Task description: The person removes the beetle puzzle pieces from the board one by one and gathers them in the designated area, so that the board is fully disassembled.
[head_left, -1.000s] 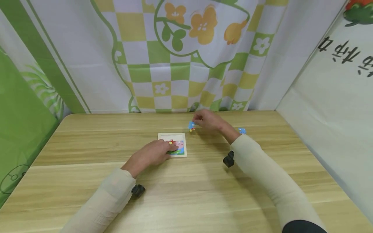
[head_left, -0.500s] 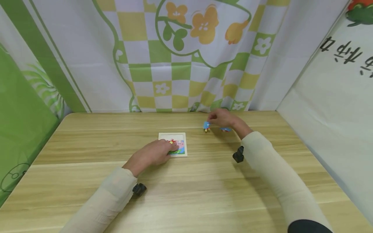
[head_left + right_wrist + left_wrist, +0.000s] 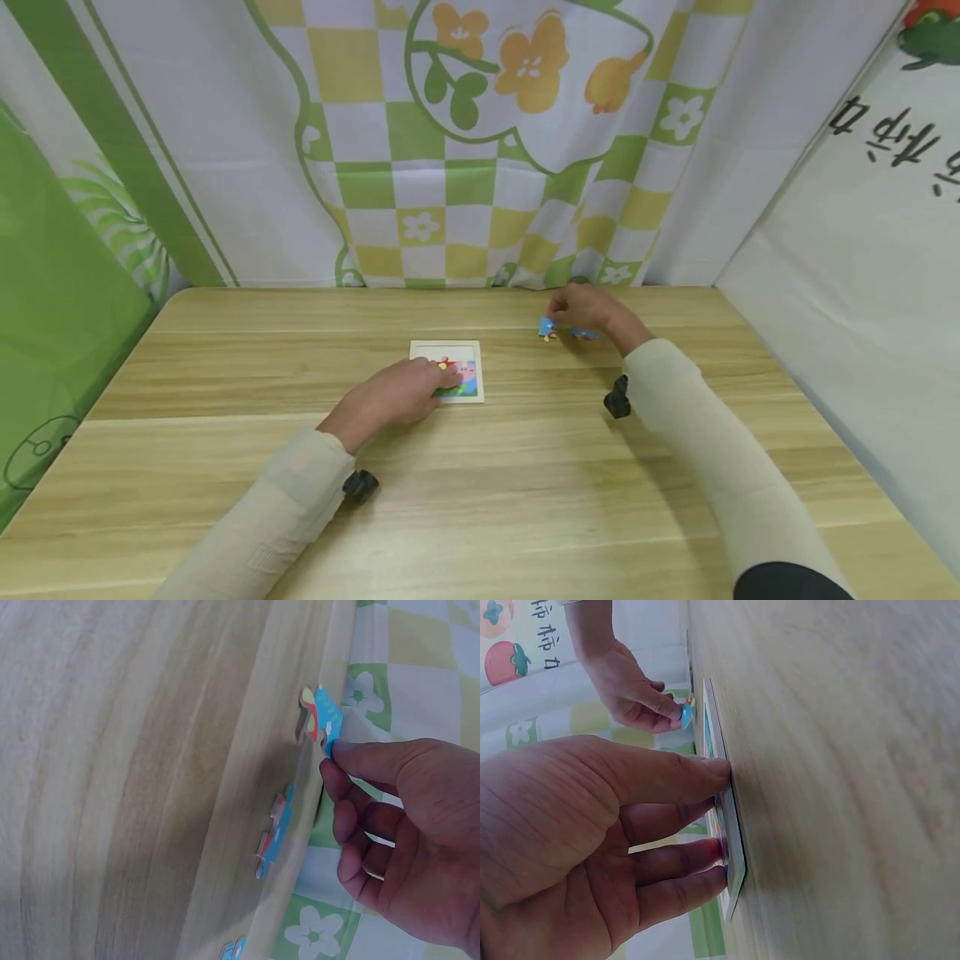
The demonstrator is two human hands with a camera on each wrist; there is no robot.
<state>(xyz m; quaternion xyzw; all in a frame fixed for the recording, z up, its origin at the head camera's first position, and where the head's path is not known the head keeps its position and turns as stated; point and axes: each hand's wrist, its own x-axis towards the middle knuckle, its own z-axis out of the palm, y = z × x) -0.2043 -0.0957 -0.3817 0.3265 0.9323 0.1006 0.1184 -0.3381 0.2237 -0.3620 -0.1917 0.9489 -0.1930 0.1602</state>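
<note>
In the head view, a small square puzzle board [image 3: 479,375] with a pale frame and a cartoon picture lies on the wooden table. My left hand [image 3: 397,392] rests over its left part, fingertips on the picture and thumb at the near edge, as the left wrist view shows. My right hand [image 3: 587,307] pinches a blue puzzle piece [image 3: 330,720] with red and yellow parts between thumb and index finger. The piece is tilted, low near the table's far edge. A second blue puzzle piece [image 3: 277,829] lies on the table just beside that hand.
At the bottom of the right wrist view, part of another blue piece [image 3: 234,949] shows on the table. A checkered curtain [image 3: 465,183] hangs behind the far edge, and a white sheet [image 3: 862,292] closes the right side.
My right hand has moved right, away from the board, with the pinched piece, mostly in the first half second. The left hand stays on the board.
</note>
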